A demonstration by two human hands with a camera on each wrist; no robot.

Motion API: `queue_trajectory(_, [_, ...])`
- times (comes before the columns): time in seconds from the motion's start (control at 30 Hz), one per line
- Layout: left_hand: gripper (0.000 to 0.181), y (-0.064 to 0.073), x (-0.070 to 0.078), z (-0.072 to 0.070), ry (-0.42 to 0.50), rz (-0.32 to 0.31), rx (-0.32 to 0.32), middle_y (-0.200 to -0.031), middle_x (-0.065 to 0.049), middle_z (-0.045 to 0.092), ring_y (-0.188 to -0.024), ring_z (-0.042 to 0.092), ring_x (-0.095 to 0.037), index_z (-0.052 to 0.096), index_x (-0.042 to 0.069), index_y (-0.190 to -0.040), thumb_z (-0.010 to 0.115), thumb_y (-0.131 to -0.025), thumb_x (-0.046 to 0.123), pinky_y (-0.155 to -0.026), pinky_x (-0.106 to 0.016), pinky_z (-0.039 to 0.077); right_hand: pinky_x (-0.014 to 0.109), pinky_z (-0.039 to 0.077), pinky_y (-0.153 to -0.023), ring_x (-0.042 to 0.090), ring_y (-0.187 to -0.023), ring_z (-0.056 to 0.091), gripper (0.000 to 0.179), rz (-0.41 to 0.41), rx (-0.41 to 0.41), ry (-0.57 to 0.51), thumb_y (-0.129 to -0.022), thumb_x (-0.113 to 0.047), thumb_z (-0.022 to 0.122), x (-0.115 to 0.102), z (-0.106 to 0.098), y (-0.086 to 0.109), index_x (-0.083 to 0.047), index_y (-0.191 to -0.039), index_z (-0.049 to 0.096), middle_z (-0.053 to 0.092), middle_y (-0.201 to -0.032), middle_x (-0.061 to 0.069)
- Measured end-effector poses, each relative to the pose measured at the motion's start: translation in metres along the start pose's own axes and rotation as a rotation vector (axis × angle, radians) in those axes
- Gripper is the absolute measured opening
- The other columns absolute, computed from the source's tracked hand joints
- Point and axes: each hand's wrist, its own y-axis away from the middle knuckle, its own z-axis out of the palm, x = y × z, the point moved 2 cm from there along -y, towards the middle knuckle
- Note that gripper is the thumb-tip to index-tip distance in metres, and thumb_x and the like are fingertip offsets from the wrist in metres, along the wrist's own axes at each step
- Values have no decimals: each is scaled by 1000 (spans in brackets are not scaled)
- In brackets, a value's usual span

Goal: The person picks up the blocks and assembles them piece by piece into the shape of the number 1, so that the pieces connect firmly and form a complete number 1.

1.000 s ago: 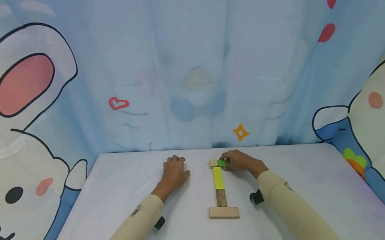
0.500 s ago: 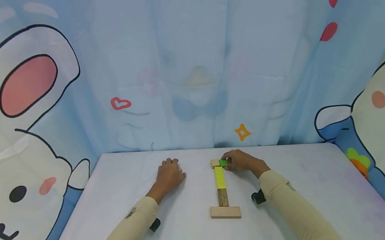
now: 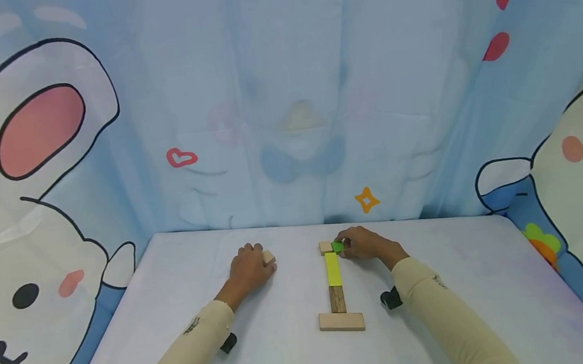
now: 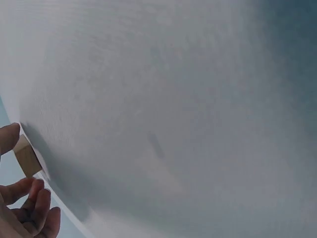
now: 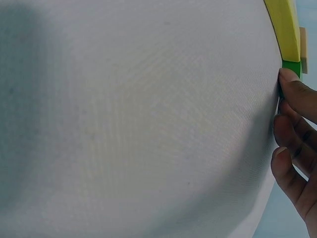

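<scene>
My left hand (image 3: 247, 271) is at the left of the table, with a small plain wooden block (image 3: 268, 257) between thumb and fingertips. In the left wrist view, this wooden block (image 4: 27, 156) shows pale and square-edged, with fingertips at two opposite ends. My right hand (image 3: 360, 243) pinches a small green block (image 3: 337, 247) at the far end of a row of blocks. Left of the green one sits another plain wooden block (image 3: 325, 247). A yellow block (image 3: 333, 269) extends toward me from them, followed by a dark brown block (image 3: 337, 299) and a wide plain block (image 3: 341, 322) laid crosswise.
A white cloth covers the table (image 3: 287, 348). Behind it hangs a light blue curtain (image 3: 284, 58) with cartoon animals. Black wrist cameras sit under both sleeves, one of them a camera (image 3: 391, 298) beside the right sleeve.
My left hand has shifted left and slightly toward me, and the wooden block at its fingertips has come into sight. My right hand stays at the green block.
</scene>
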Motion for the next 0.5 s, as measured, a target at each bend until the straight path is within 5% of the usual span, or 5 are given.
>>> queue_trajectory(0.5, [40, 1, -5, -1, 36, 8, -43, -93, -12, 71, -73, 62, -18, 65, -1, -113, 73, -91, 32, -64, -36, 52, 35, 50, -79, 16, -85, 57, 39, -30, -4, 14, -91, -16, 74, 0, 0, -1, -4, -127, 66, 65, -96, 4])
